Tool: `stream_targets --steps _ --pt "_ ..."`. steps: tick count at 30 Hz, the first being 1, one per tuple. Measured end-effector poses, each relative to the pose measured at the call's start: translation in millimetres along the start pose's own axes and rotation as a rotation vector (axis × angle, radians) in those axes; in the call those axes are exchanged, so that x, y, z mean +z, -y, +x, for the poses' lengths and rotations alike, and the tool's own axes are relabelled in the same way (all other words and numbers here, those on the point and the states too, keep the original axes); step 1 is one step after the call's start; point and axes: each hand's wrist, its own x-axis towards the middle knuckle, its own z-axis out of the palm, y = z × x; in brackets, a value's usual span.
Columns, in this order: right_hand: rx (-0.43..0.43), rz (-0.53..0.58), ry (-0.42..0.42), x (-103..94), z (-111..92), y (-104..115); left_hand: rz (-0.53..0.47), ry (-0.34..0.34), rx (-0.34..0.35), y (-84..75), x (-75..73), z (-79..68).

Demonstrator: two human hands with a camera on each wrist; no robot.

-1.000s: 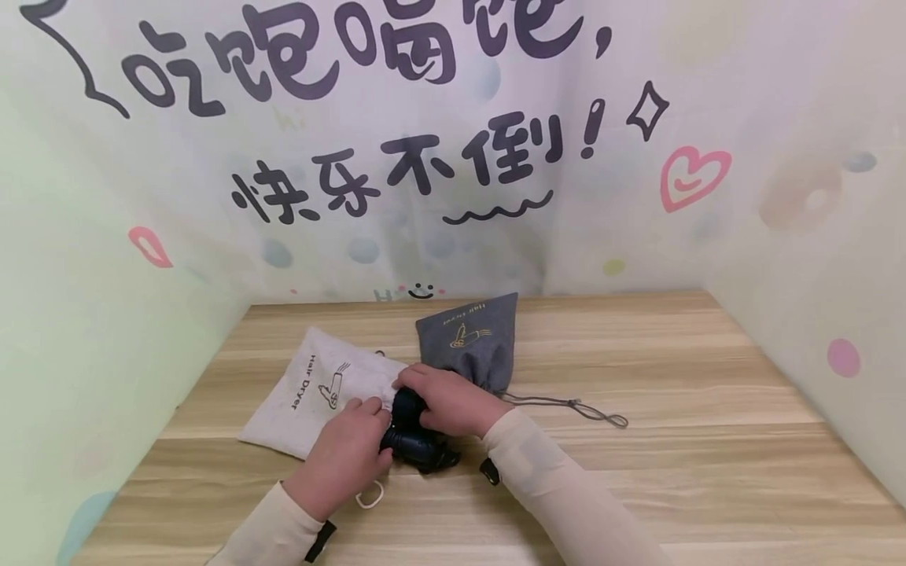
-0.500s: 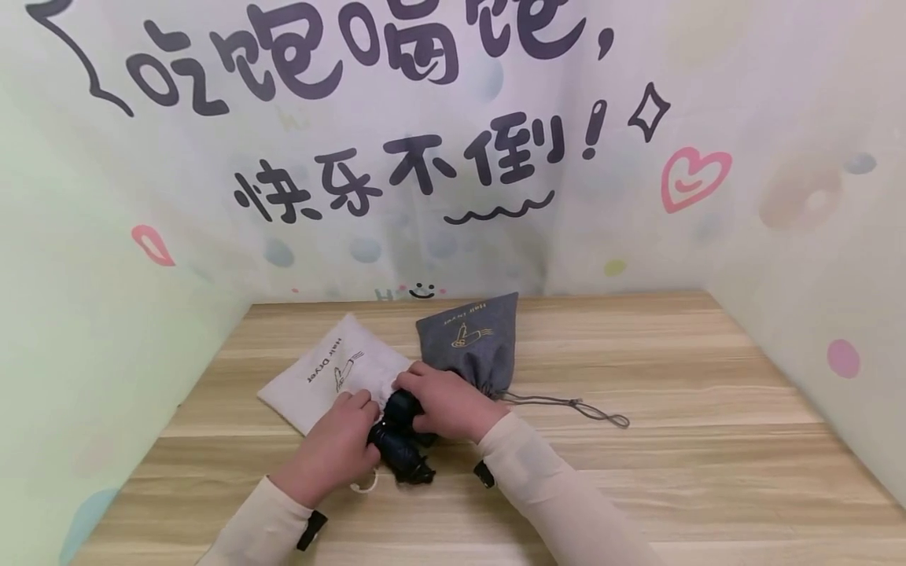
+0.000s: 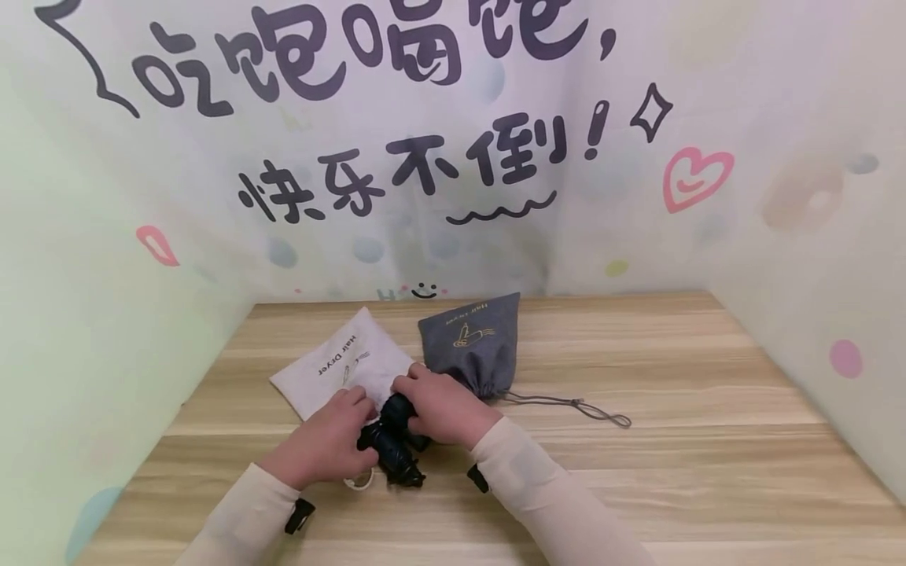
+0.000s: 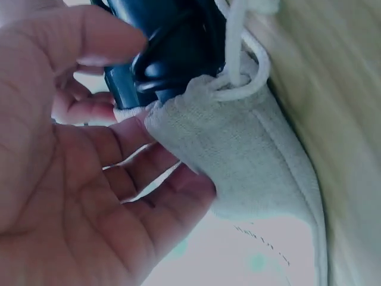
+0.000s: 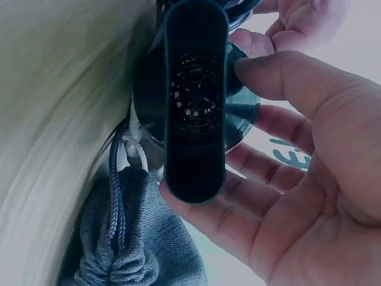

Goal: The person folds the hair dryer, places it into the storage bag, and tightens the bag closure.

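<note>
A black hair dryer (image 3: 396,456) lies at the mouth of a white drawstring bag (image 3: 318,377) printed "Hair Dryer". My right hand (image 3: 453,409) grips the dryer's barrel end; in the right wrist view its thumb and fingers surround the flat nozzle (image 5: 196,170), which faces that camera. My left hand (image 3: 325,440) holds the bag's gathered mouth. In the left wrist view, left fingertips (image 4: 193,185) are at the fabric edge, and the thumb lies over the dryer's dark bundled cord (image 4: 158,50). A white drawstring loop (image 3: 359,479) hangs out below the left hand. The bag's opening is partly hidden by both hands.
Just behind the right hand lies a grey drawstring bag (image 3: 474,354) with a gold dryer print, its cord (image 3: 566,402) trailing right over the wooden table (image 3: 672,472). A printed cloth backdrop (image 3: 602,236) rises at the table's back and sides.
The white bag has turned clockwise and shifted to the right and back. The dryer's handle has swung left and nearer, and both hands have moved slightly left. The grey bag has stayed put.
</note>
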Motion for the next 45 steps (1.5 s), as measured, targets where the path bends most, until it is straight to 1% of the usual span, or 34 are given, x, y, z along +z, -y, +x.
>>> stream_targets --steps 2,5,8,10,13,18,21,23,25,29,33,36,38,41,45 --pt "0.006 0.004 0.001 -1.1 -1 0 -0.024 0.006 0.000 3.1 0.1 0.5" --pt "0.028 0.003 0.007 -1.1 -1 2 -0.053 -0.005 -0.005 6.8 0.9 0.8" --pt "0.057 -0.002 0.004 0.6 0 4 -0.055 -0.026 -0.013 9.1 1.2 0.5" --pt "0.077 0.002 -0.002 2.3 0 6 -0.042 -0.025 -0.016 9.7 -0.7 -0.3" --pt "0.095 0.019 -0.014 3.5 0 6 -0.049 0.021 -0.036 9.1 -6.1 -2.2" --pt "0.107 0.043 -0.034 3.2 -1 6 -0.112 0.140 -0.087 6.4 -14.7 -7.6" --pt "0.106 0.044 -0.043 4.0 -1 6 -0.140 0.195 -0.116 4.0 -15.3 -12.1" --pt "0.103 0.041 -0.045 4.6 -2 6 -0.151 0.210 -0.121 2.6 -13.6 -14.4" --pt "0.106 0.043 -0.047 5.5 -3 6 -0.157 0.209 -0.120 1.4 -11.1 -15.8" --pt "0.110 0.063 -0.049 7.8 -5 4 -0.139 0.168 -0.102 -0.1 -6.3 -16.2" --pt "0.105 0.169 -0.032 8.8 -6 -3 -0.121 0.137 -0.105 -0.6 -4.0 -16.3" --pt "0.097 0.266 0.001 10.0 -7 -11 -0.122 0.130 -0.097 -1.3 -4.4 -16.9" --pt "0.077 0.307 0.023 11.3 -8 -15 -0.124 0.132 -0.093 -2.4 -4.8 -17.8" --pt "0.049 0.326 0.055 12.7 -10 -19 -0.119 0.151 -0.108 -5.2 -2.6 -18.9" --pt "0.027 0.289 0.096 11.5 -14 -21 -0.070 0.152 -0.133 -11.7 2.9 -18.6"
